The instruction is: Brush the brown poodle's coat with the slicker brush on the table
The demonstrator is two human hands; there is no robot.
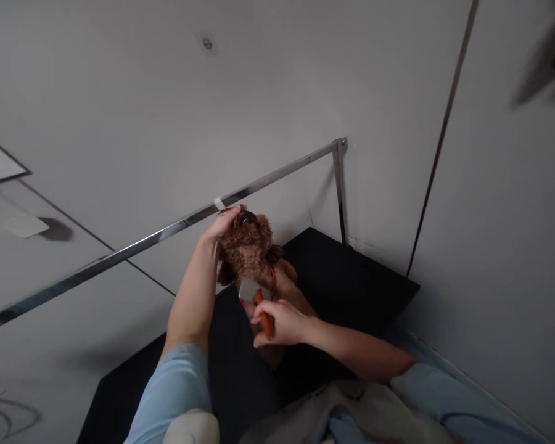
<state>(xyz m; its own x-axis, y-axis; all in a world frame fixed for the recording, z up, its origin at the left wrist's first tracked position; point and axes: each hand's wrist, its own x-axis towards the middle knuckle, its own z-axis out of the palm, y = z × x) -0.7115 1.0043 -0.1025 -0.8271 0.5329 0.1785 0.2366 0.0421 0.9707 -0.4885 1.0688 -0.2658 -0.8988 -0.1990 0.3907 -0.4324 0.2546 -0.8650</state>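
A curly brown dog (248, 250) stands or sits on the black table (351, 277), its head tipped up. A thin red band (272, 280) rings its neck. My left hand (222, 223) is closed around the side of the head near the muzzle; some fingertips are hidden in the fur. In my right hand (282, 322) is a slicker brush (265, 317) by its orange handle. The brush's flat, pale head lies against or just before the fur of the neck and chest; I cannot tell whether the pins touch. Part of the dog's body is behind my right hand and forearm.
A shiny metal rail (166, 233) runs above the table's far side, right behind the dog's head, down to a post (340, 191). Grey walls close in the back and right. A wall socket (0, 163) is at the left.
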